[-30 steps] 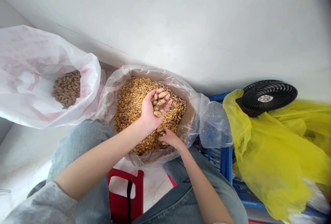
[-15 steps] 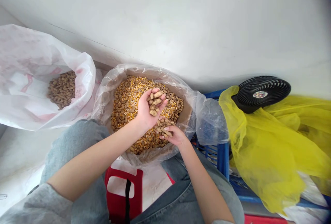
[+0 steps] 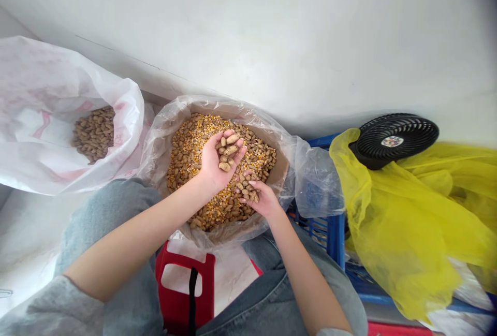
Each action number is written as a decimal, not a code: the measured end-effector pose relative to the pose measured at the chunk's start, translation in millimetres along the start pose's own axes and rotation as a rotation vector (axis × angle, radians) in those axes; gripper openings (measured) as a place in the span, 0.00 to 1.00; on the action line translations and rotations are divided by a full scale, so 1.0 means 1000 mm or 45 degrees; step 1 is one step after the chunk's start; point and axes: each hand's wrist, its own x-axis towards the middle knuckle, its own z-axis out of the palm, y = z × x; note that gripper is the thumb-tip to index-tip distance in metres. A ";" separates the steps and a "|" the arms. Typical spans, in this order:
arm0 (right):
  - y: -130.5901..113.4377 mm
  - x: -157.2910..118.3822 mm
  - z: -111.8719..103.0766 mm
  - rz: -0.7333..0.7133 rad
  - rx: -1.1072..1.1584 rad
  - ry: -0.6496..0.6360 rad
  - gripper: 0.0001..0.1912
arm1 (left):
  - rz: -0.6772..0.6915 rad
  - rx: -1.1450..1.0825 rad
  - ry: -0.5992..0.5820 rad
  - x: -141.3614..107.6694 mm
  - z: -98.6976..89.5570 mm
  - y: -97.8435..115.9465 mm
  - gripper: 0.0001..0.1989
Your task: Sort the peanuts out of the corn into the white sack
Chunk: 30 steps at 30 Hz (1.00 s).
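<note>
My left hand (image 3: 217, 162) is turned palm up with curled fingers, cupping several unshelled peanuts (image 3: 228, 150). Lower and to the right, my right hand (image 3: 264, 197) also cups a cluster of unshelled peanuts (image 3: 247, 187), its thumb over them. Both hands are above a box lined with clear plastic (image 3: 285, 170). Inside it lies a mix of yellow and white corn kernels (image 3: 196, 142) and peanuts in their shells. Part of the mix is hidden under my hands and forearms.
At the left stands a white plastic sack (image 3: 23, 170) with a heap of peanuts (image 3: 95, 134) inside. To the right are a blue crate (image 3: 334, 237), yellow mesh (image 3: 404, 222) and a black fan (image 3: 411, 136). A red stool (image 3: 186, 294) is between my legs; a white wall runs behind.
My left hand has shifted slightly left, away from the right hand. The peanuts in my right hand now sit closer into its fingers. Both hands still hold peanuts.
</note>
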 end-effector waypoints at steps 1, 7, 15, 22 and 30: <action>0.000 0.001 0.001 -0.006 0.004 0.008 0.11 | 0.009 0.004 -0.002 0.000 -0.001 0.003 0.06; -0.002 0.006 0.006 -0.044 0.042 0.063 0.10 | 0.100 0.000 -0.013 -0.002 -0.005 0.030 0.07; -0.001 0.014 0.019 -0.006 0.099 0.097 0.11 | 0.242 -0.066 0.003 -0.010 -0.012 0.071 0.09; -0.002 0.018 0.030 0.055 0.141 0.084 0.07 | 0.554 -0.143 0.092 -0.027 -0.030 0.137 0.12; 0.003 0.026 0.038 0.087 0.086 0.148 0.09 | 0.971 -0.322 0.491 -0.048 -0.082 0.239 0.22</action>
